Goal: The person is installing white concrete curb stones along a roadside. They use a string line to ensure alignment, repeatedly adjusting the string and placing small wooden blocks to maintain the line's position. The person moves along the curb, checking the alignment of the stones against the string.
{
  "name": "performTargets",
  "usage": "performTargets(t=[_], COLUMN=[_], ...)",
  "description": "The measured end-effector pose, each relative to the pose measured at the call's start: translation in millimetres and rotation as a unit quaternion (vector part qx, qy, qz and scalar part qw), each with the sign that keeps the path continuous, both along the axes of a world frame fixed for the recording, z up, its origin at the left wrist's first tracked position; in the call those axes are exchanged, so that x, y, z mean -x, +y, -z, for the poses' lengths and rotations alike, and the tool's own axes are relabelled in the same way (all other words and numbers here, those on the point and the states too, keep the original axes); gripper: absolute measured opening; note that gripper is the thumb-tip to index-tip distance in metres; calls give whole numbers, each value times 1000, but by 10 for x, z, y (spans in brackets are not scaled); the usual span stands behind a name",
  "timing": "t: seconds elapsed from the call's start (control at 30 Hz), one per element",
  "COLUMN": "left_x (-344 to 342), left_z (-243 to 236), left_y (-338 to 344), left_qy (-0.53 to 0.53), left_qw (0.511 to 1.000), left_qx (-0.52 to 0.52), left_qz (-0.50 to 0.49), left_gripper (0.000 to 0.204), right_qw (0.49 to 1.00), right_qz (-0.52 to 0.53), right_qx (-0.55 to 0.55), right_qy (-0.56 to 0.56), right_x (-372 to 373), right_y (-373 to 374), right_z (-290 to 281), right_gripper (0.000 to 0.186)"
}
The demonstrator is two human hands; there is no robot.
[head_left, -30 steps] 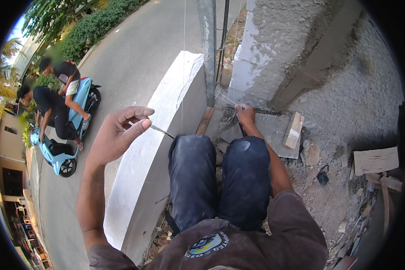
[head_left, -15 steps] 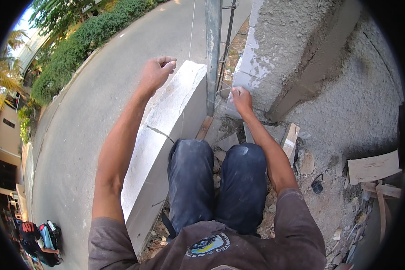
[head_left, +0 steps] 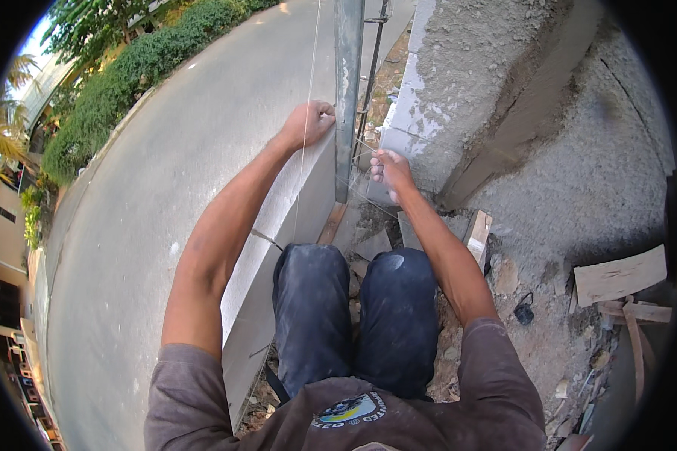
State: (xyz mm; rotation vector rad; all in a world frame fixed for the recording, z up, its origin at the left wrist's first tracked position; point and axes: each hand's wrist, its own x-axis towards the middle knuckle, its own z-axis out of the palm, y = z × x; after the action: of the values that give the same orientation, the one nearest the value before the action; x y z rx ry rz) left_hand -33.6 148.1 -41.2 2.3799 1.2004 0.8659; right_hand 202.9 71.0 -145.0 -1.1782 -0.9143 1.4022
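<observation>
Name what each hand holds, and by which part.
Both hands pinch a thin string: the left hand closes on it beside the grey metal post, the right hand on its stretch by the concrete wall.

Wooden boards [head_left: 618, 275] right, hedge [head_left: 120, 90] beyond road [head_left: 150, 218]

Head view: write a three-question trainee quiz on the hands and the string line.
1. True or false: the left hand is closed in a fist beside the grey metal post.
2. Which hand pinches the thin string in front of the rough concrete wall?
3. The low white curb lies on which side of the knees: A left, B right?

Key: 1 true; 2 the right hand; 3 A.
</observation>
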Motion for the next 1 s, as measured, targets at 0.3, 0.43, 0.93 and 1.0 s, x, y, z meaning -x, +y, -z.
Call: performTargets(t=[0.3, 0.43, 0.93, 1.0], left_x=[-83, -87, -1, 14], left_z=[7, 15, 86, 84], left_y=[-131, -132, -103, -100], left_qy=[99, 167, 94, 73], left_qw=[993, 984, 992, 994], left_qx=[-54, -58, -79, -81], left_qz=[-27, -33, -7, -5], left_gripper=[24, 22, 24, 24], right_qw=[997, 997, 993, 991], right_qz=[-20, -39, -65, -67], right_qx=[-56, -41, -54, -54], right_qy=[43, 48, 88, 102], right_x=[136, 217, 236, 276], right_y=[137, 224, 407, 428], right_z=[56, 31, 33, 11], right_gripper=[28, 27, 22, 21])
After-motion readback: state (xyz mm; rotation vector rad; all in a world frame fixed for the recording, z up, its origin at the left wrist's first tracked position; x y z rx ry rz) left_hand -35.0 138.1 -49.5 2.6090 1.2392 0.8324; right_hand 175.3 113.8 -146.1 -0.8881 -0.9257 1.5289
